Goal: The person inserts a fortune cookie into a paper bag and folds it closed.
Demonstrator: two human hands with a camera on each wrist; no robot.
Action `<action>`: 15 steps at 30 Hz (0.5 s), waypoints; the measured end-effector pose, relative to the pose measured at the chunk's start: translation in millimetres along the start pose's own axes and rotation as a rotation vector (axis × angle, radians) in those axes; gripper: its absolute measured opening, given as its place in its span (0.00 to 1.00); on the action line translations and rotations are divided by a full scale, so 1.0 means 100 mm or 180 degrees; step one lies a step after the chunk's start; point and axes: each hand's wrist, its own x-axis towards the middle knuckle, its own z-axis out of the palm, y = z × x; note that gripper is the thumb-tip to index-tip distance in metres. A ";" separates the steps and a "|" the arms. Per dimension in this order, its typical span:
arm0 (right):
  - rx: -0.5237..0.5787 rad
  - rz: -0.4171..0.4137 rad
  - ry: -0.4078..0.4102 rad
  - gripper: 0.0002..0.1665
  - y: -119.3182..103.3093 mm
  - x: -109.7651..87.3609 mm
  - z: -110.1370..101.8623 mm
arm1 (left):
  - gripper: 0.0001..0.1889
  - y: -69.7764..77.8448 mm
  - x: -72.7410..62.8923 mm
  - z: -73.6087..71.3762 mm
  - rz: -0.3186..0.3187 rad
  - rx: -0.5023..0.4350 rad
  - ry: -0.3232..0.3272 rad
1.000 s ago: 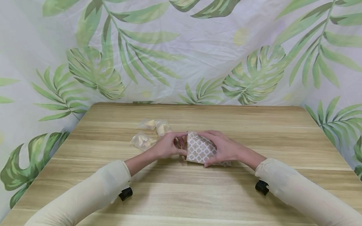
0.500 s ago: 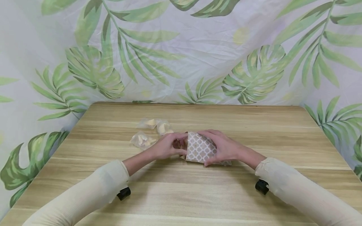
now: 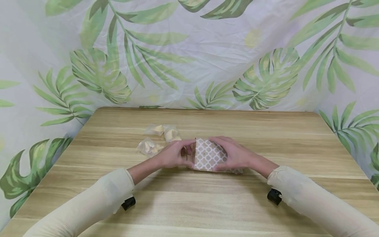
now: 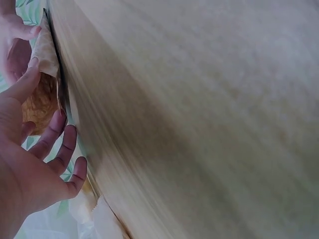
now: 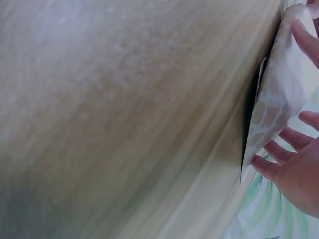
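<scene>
2 hands hold a patterned paper bag (image 3: 207, 154) on the wooden table (image 3: 189, 204).
The bag lies between the left hand (image 3: 174, 154) and the right hand (image 3: 237, 154), its open mouth facing the left and showing brown inside. The left thumb and a finger hold opposite sides of the mouth, the other fingers apart; the right thumb and fingers are set apart, gripping the bag across its body. Small clear packets (image 3: 171, 134) with pale contents lie just beyond the left hand, and leaf-print cloth (image 3: 213, 49) hangs behind the table.
</scene>
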 end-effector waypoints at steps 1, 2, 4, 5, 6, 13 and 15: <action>0.0031 0.0006 0.0002 0.66 0.00 0.00 0.00 | 0.47 0.00 0.00 0.00 0.0009 0.0021 -0.0007; 0.0045 0.0001 0.0008 0.66 0.01 0.00 0.00 | 0.47 0.00 0.00 0.00 0.0028 0.0040 -0.0014; 0.0059 0.0018 0.0003 0.66 0.01 0.00 -0.01 | 0.48 0.00 0.00 -0.01 0.0067 0.0104 -0.0020; 0.0045 0.0012 0.0005 0.66 0.01 0.00 -0.01 | 0.49 0.00 0.00 -0.01 0.0086 0.0133 -0.0022; 0.0021 0.0003 0.0010 0.67 0.02 0.00 -0.01 | 0.49 0.00 0.01 -0.01 0.0108 0.0162 -0.0024; -0.0071 -0.0015 0.0035 0.69 0.07 0.01 -0.01 | 0.48 0.02 0.03 0.02 0.0152 0.0385 0.0022; -0.0065 -0.0010 0.0034 0.69 0.07 0.01 -0.01 | 0.48 0.02 0.04 0.03 0.0140 0.0440 0.0029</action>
